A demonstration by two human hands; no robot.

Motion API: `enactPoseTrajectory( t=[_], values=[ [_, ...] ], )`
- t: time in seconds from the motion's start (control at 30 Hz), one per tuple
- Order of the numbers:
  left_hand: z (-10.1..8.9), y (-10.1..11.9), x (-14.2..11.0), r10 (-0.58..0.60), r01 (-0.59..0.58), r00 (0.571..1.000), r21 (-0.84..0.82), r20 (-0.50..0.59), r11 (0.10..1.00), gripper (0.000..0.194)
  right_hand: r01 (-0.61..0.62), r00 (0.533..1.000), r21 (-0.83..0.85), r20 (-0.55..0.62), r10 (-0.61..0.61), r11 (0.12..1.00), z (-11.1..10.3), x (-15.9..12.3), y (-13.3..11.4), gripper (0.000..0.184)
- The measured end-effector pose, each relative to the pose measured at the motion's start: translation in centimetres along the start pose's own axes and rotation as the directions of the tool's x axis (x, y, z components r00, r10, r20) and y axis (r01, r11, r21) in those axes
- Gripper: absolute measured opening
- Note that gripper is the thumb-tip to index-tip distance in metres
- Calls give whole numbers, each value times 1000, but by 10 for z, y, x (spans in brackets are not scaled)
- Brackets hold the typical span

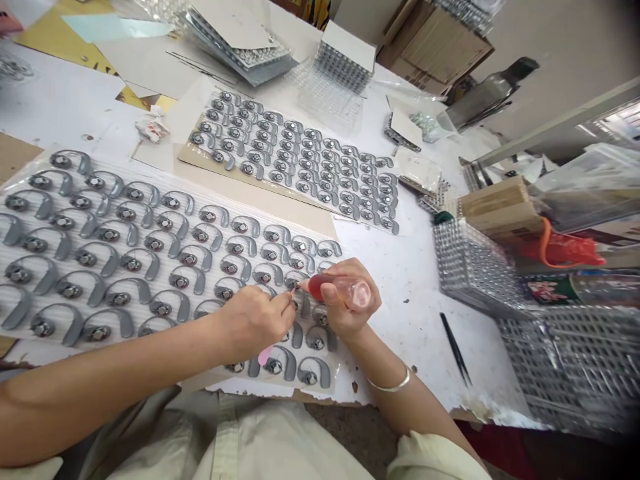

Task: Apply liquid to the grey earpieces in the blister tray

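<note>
My right hand (353,310) is closed around a small translucent red squeeze bottle (343,291), tilted with its narrow end toward the left. My left hand (260,320) pinches a thin tool, mostly hidden by the fingers. Its flat pink end (265,355) sticks out below the hand. Both hands meet over one grey ear-hook piece (295,283) near the right side of a ribbed clear sheet (195,200). Rows of similar hooks, each with a small round metallic part, lie on that sheet. What the fingertips touch is too small to make out.
Behind lies a second sheet of ear hooks (300,160). Black tweezers (455,350) rest on the white table (400,347) to my right. Stacked clear trays (470,267) and a cardboard box (495,207) stand at right. Crumpled tissue (153,127) sits at back left.
</note>
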State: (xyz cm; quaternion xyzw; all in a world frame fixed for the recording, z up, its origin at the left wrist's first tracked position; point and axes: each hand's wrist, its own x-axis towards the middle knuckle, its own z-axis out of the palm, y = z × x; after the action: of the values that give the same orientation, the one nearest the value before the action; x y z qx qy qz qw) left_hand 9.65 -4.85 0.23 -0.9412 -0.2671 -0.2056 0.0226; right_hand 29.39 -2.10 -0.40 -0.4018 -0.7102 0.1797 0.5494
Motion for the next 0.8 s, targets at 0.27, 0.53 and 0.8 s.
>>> enactPoseTrajectory(
  t=[0.27,0.53,0.8],
  values=[
    [-1,0,0,-9,9,1000,2,4,1000,11,-9,1000,-4,-5,9,1000,0,-2,1,15],
    [-2,-2,0,-9,10,999,-13,35,1000,12,11,999,-33,-31,-12,999,0,-1,3,14],
    [-1,-1,1,-28,27,998,-23,-53,999,14,24,999,-27,-39,-25,999,0,0,2,15]
  ],
)
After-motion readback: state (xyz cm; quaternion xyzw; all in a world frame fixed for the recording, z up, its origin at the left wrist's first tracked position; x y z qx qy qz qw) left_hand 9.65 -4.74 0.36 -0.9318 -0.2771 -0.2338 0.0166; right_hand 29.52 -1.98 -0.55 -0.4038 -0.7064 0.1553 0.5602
